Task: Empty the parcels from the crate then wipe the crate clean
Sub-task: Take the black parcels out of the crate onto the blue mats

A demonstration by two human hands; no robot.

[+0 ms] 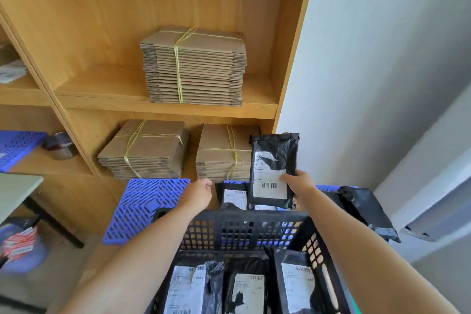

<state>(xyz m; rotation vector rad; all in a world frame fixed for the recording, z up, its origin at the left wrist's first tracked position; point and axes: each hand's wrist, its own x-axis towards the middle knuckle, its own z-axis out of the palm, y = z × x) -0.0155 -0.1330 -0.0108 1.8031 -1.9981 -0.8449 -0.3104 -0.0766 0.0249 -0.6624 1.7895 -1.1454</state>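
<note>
Parcels (244, 288) in black wrap, white labels showing, sit packed inside the black crate (244, 231). Up goes the right hand (298, 186), above the crate's far rim, its grip clamped on the lower edge of one held parcel (274, 160), upright, label facing us. Over at that same rim, the left hand (198, 192) hovers with fingers loosely curled, its grip on nothing (only its back shows). Just beyond the crate sits an unloaded parcel (233, 196), beside a blue lattice panel (145, 204). Off the crate's right side lies a black bag (367, 209).
</note>
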